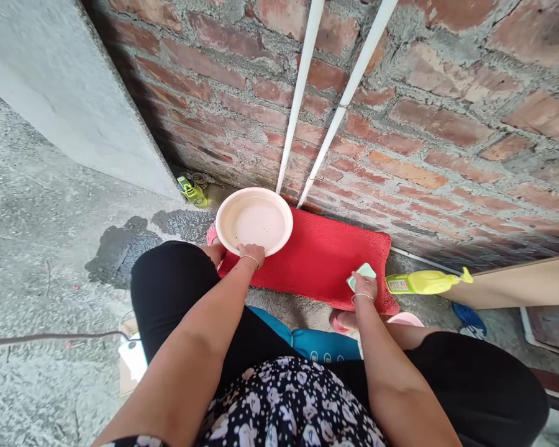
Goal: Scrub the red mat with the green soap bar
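A pale pink basin (259, 220) is at the left end of a red mat (326, 254). My left hand (252, 253) is closed on its near rim; a few dark specks show inside. Whether the basin rests on the mat or is held just above it, I cannot tell. Over the right end of the mat, my right hand (366, 287) is closed around a pale green, flat rectangular block (364, 273), perhaps a sponge. Part of the block is hidden under the fingers. Just beyond the mat's right end lies a yellow pump bottle (423, 282).
A brick wall (261, 112) with two white pipes (328, 133) rises behind the mat. By the grey slab (74, 93) stands a yellow-green bottle (193, 192). Wet concrete (121, 248) spreads at left. A brown board (517, 282) leans at right, near a blue shoe (468, 316).
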Demonstrator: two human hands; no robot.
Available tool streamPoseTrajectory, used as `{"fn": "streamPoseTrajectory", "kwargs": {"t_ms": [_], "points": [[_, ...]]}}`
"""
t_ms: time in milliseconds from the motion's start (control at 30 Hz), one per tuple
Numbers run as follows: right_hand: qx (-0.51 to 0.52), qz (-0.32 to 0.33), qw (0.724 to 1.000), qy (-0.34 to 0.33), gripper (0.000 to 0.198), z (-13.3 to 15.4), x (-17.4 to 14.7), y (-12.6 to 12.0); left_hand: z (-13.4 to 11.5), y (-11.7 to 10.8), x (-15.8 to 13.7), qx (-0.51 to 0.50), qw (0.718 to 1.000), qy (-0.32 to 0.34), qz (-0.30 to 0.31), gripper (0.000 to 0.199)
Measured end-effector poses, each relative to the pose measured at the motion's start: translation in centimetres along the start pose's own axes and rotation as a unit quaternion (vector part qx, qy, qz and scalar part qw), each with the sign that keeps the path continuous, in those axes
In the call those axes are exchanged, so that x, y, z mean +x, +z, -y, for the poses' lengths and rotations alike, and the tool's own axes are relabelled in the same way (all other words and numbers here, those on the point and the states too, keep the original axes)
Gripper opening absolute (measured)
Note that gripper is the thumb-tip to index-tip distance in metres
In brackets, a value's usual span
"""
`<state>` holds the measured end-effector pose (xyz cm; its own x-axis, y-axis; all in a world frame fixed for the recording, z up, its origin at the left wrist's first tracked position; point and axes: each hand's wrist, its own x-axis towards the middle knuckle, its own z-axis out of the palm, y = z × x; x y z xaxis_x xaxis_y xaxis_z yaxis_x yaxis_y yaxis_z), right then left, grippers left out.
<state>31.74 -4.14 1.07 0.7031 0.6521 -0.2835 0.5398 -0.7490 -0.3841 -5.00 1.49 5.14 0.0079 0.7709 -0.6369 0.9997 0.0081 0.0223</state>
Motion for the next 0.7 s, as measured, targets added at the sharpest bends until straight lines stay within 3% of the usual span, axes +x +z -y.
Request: {"fn": "streamPoseTrajectory", "kwargs": {"t_ms": [33,133,200,267,333,367,400,467,600,667,700], "points": [[-0.001,0.019,1.0,-0.01,0.044,1.4,-0.9,0.9,0.0,-0.1,0.0,0.002,1.0,-0.002,0.002,0.043],[-0.037,0.098,0.987,-0.119,0.047,6.5,-4.4,3.7,-0.1,-0.2,0.0,0.006,1.0,-0.003,0.004,0.042],[-0.11,0.164,0.95,-0.241,0.045,9.6,-6.9,5.3,-0.2,-0.3,0.0,0.006,1.0,-0.004,0.003,0.042],[-0.181,0.211,0.89,-0.362,0.042,11.8,-9.0,6.5,-0.2,-0.2,0.1,0.007,1.0,-0.005,0.005,0.041],[-0.218,0.226,0.844,-0.434,0.041,13.0,-10.1,7.1,-0.2,-0.1,0.2,0.01,1.0,-0.004,0.007,0.04],[-0.226,0.225,0.837,-0.445,0.041,13.2,-10.2,7.2,-0.2,-0.1,0.2,0.012,1.0,-0.002,0.005,0.04],[-0.226,0.218,0.841,-0.44,0.041,13.2,-10.0,7.2,-0.2,0.0,0.3,0.012,1.0,-0.002,0.004,0.039],[-0.21,0.191,0.88,-0.38,0.042,12.3,-8.5,6.9,-0.2,0.1,0.4,0.01,1.0,-0.003,0.0,0.039],[-0.127,0.086,0.976,-0.156,0.05,7.3,-3.3,4.2,-0.2,0.3,0.4,-0.001,1.0,-0.006,-0.005,0.04],[-0.073,0.034,0.995,-0.056,0.052,3.8,-1.0,2.2,-0.2,0.3,0.3,-0.003,1.0,-0.004,-0.008,0.041],[-0.062,0.021,0.997,-0.037,0.051,2.0,-0.2,1.2,-0.2,0.3,0.3,-0.002,1.0,-0.003,-0.006,0.041]]}}
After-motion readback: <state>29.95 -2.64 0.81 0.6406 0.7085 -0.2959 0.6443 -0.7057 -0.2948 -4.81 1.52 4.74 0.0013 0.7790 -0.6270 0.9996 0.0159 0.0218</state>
